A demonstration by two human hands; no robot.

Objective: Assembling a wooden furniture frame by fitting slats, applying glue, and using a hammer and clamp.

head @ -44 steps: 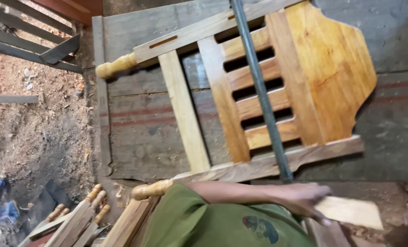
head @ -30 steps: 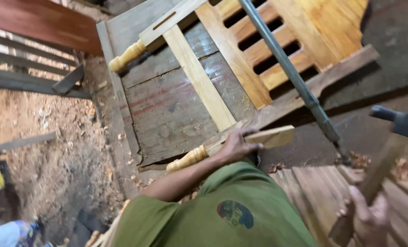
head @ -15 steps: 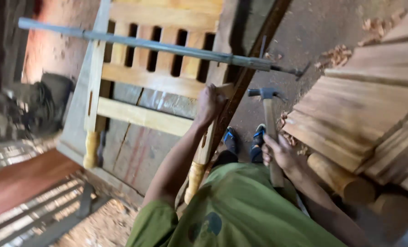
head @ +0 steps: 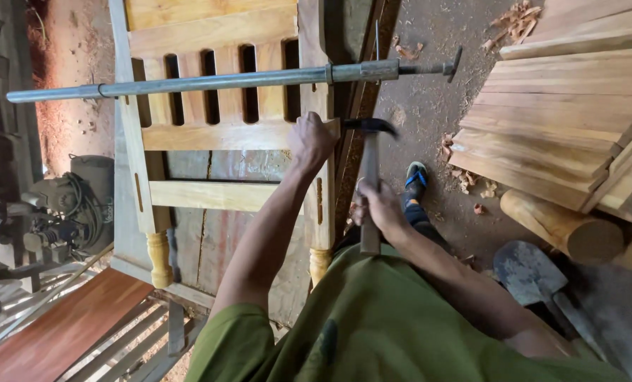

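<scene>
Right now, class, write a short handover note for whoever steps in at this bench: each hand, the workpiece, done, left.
Left hand presses on the wooden frame, at its right post.
Right hand grips the hammer, head raised beside that post.
Frame lies flat on the workbench, with a long metal bar clamp across its slats.
Done: frame assembled and clamped.
Left: probably tapping the post home; joint tightness unclear.

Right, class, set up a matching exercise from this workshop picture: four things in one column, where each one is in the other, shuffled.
Things:
1. hammer
2. metal bar clamp
3. left hand
4. stack of planks

Places:
A. on the floor at the right of the picture
B. lying across the slats of the wooden frame
C. gripped by the right hand
D. pressed on the frame's side post

Pairs: 1-C, 2-B, 3-D, 4-A
</scene>
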